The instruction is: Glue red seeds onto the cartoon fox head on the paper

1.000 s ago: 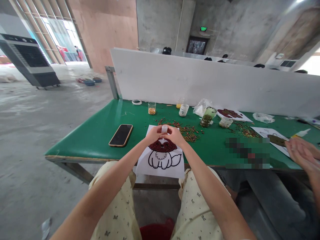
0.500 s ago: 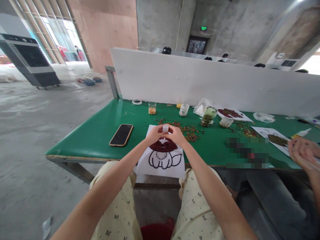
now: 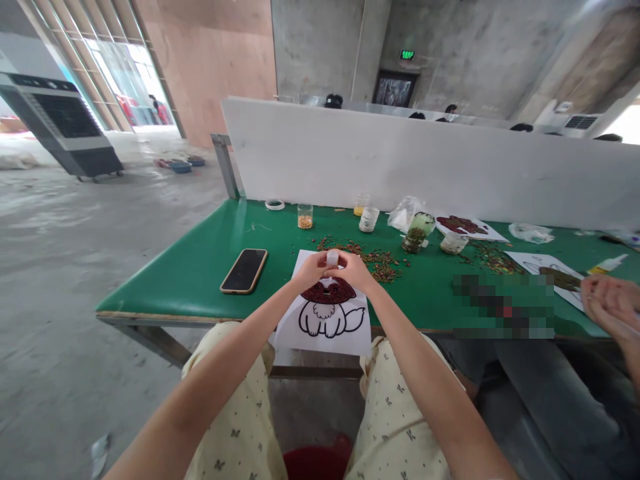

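My left hand (image 3: 313, 268) and my right hand (image 3: 351, 269) meet above a sheet of paper (image 3: 292, 332). Between them they grip a small white glue bottle (image 3: 332, 257), its blunt end up and its nozzle pointing down at the drawing. The fingers of both hands are wrapped round it. The paper bears a black-outlined fox-like animal; its head is covered in dark red grains (image 3: 336, 294), while body and tail are bare white. My hands hide the top of the head. Just beyond the paper lie loose red and green grains (image 3: 384, 265).
A phone (image 3: 243, 271) lies left on the green table (image 3: 185, 280). Behind stand a jar of orange grains (image 3: 305, 217), a whitish cup (image 3: 369, 220) and a tilted jar of green grains (image 3: 418, 233). At right, a co-worker's hands (image 3: 611, 301) are over another drawing (image 3: 575, 299).
My hands and the glue bottle stay at almost the same spot over the animal's head. The whole view has shifted very slightly.
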{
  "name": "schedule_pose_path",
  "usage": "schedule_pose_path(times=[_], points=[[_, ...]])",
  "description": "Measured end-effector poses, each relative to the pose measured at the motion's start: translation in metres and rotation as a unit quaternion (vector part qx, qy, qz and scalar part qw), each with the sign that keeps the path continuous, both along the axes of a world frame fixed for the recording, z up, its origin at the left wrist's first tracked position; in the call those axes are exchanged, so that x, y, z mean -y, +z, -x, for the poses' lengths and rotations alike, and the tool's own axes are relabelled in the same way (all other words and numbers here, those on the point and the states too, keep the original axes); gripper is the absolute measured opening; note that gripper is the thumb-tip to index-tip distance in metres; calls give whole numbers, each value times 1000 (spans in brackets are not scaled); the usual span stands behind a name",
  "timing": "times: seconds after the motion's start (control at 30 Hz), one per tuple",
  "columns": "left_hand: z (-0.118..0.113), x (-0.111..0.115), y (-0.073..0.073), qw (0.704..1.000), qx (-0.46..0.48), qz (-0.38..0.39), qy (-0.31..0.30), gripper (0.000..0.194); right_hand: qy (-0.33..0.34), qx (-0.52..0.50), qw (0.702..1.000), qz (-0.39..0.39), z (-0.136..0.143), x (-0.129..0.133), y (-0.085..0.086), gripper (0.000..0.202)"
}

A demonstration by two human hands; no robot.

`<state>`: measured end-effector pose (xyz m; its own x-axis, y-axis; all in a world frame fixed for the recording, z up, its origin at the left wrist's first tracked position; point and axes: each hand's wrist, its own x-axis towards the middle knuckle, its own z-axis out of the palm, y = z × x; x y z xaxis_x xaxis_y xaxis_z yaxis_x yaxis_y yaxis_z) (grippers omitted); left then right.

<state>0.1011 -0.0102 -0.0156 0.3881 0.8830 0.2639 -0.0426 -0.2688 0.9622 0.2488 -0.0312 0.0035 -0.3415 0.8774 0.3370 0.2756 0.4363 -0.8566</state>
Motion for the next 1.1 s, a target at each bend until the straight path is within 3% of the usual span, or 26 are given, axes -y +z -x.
schedule_pose_path(times=[0.7,0.9,1.0,1.1], points=[[-1,5,7,1000,-22,-14,15,27,4,-26,1000,-3,0,5,8,39],[2,9,17,996,-68,-47,27,26,16,-22,999,20,-2,7,15,45],[6,13,24,990,-105,-82,51,28,-6,-18,999,29,-9,5,18,56],[10,19,31,979,-146,-117,83,29,-43,-33,997,46,-18,2,22,49]])
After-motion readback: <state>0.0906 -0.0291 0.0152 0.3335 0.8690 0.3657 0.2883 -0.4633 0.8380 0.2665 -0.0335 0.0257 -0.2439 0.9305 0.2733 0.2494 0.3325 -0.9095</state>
